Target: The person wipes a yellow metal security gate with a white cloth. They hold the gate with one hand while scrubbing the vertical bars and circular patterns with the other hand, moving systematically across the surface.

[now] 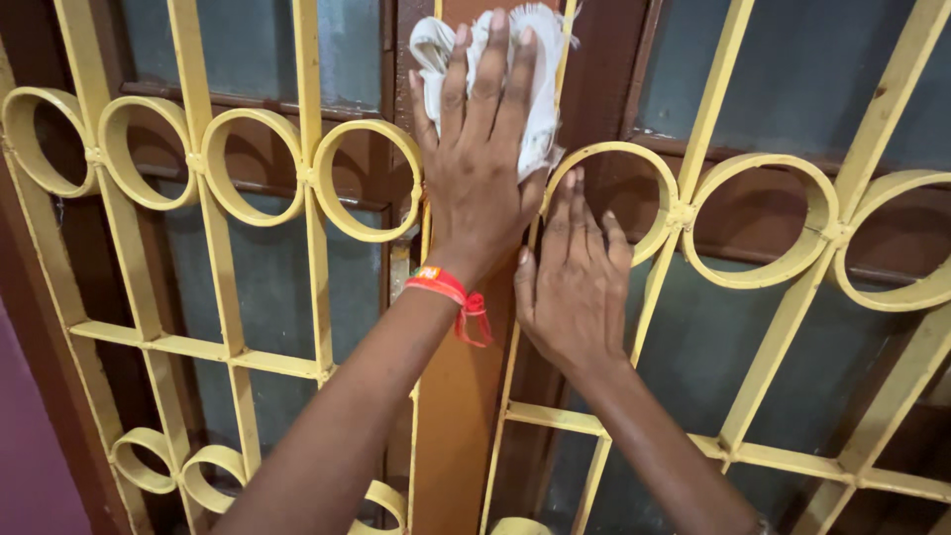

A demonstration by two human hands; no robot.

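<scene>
While the left hand point(477, 149) presses a white cloth point(535, 89) flat against the brown post point(458, 416) between two yellow grilles, fingers run straight toward 12 o'clock, splayed, not clenched: palm pins the cloth, no real grasp. Cloth sits near frame top, bunched, sticking out past the fingertips at 12 and off the hand's edge toward 2 o'clock. Post's long axis runs 12 to 6, same line as the forearm, which enters from 7 o'clock; red-orange band point(451, 289) on the wrist. Left hand is the one on the cloth. Right hand point(573, 277) is empty and open, flat on the post edge beside the right grille point(753, 297), at 5 o'clock from the cloth, just below the left palm, fingers to 12, forearm in from 5 o'clock. Left grille point(228, 198) untouched. Dark glass behind the bars.
</scene>
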